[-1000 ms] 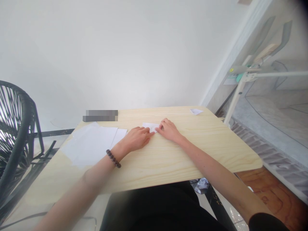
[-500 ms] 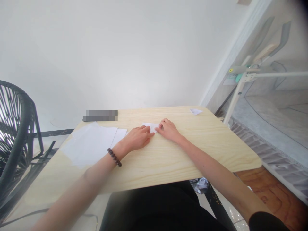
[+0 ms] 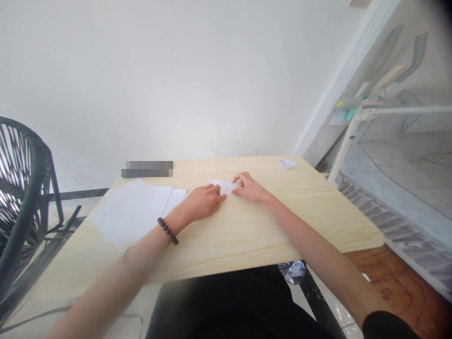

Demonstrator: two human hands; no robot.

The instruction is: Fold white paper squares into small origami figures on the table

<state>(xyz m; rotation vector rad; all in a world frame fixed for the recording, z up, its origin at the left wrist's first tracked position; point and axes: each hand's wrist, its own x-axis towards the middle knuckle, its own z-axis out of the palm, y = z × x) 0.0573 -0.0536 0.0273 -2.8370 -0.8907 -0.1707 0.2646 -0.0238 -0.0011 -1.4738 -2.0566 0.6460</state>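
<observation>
One small white paper (image 3: 228, 187) lies on your table (image 3: 254, 230); your left hand (image 3: 202, 202) curls over its left side, grip unclear; your right hand (image 3: 249, 189) touches its right end, thumb and forefinger parted.

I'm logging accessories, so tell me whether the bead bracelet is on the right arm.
No, the bead bracelet is on the same arm as the left hand, while no bracelet shows above the right hand.
</observation>
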